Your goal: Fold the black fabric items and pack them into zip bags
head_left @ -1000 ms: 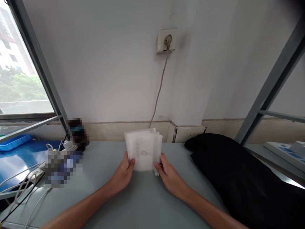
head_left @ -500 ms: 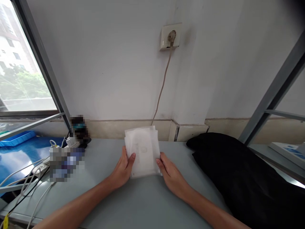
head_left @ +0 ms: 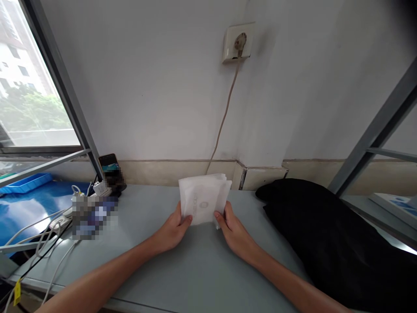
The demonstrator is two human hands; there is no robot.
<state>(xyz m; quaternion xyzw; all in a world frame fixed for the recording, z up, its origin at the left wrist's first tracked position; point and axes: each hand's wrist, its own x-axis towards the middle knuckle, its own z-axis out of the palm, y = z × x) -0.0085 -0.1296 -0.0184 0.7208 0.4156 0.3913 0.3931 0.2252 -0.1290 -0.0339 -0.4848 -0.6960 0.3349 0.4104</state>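
Between my two hands is a stack of thin, whitish translucent bags or sheets (head_left: 203, 198), with faint grey print and a small round mark on the front one. My left hand (head_left: 174, 228) grips its lower left edge, thumb on the front face and fingers behind. At the lower right edge my right hand (head_left: 233, 228) pinches the stack the same way. The sheets are slightly fanned, their upper right corners out of line. The stack is held up over the grey tabletop (head_left: 195, 269); whether its bottom touches the surface I cannot tell.
A black cloth (head_left: 325, 243) lies on the right. On the left are a phone (head_left: 109, 163), power strip and cables (head_left: 60, 221), partly blurred out. A blue tray (head_left: 28, 182) sits beyond them. A cord hangs from the wall socket (head_left: 239, 42). Grey metal posts (head_left: 374, 126) flank both sides.
The stack has tipped, looks shorter, and shifted slightly right, its sheets fanning differently. Both hands keep hold of it, closer to its lower corners. The camera view has shifted a little.
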